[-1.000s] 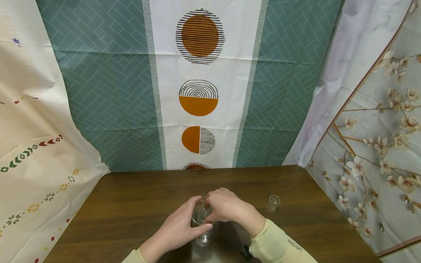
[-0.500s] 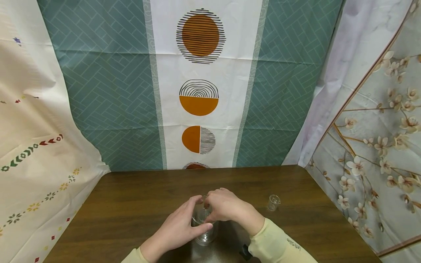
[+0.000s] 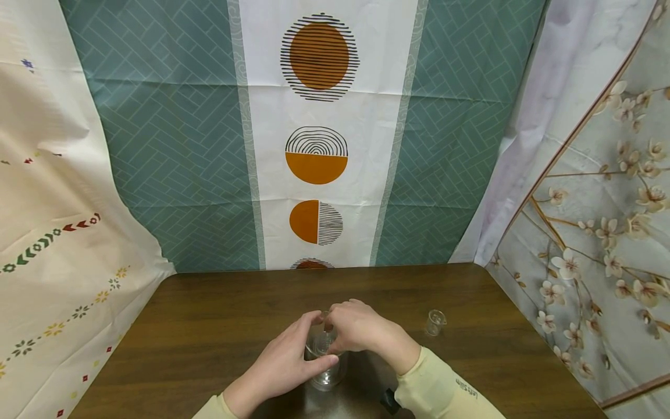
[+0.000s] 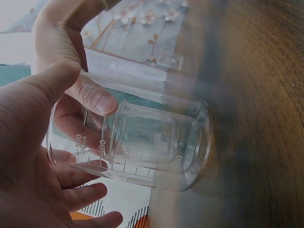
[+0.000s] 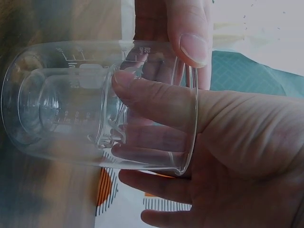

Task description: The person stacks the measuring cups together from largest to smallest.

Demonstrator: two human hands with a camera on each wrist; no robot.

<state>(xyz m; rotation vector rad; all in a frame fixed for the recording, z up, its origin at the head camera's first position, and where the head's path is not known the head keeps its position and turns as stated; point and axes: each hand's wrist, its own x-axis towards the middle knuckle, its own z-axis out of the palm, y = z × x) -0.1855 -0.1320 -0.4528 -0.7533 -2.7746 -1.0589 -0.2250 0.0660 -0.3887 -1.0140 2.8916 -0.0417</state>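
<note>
A large clear glass beaker with white volume marks stands on the table. Inside it sits a smaller glass beaker; layered outlines make it hard to tell whether more glass is nested within. My left hand holds the large beaker near its rim, thumb on the near side and index finger on the far side. From the right, my right hand reaches down through the mouth. Its thumb and fingers pinch the rim of the smaller beaker within the large beaker's walls.
A tiny glass beaker stands to the right of both hands on the dark wooden table. Patterned cloths hang behind the table and along both sides.
The right thumb has shifted very slightly right at the large beaker's mouth. Both hands otherwise keep their places, and the tiny beaker has not moved.
</note>
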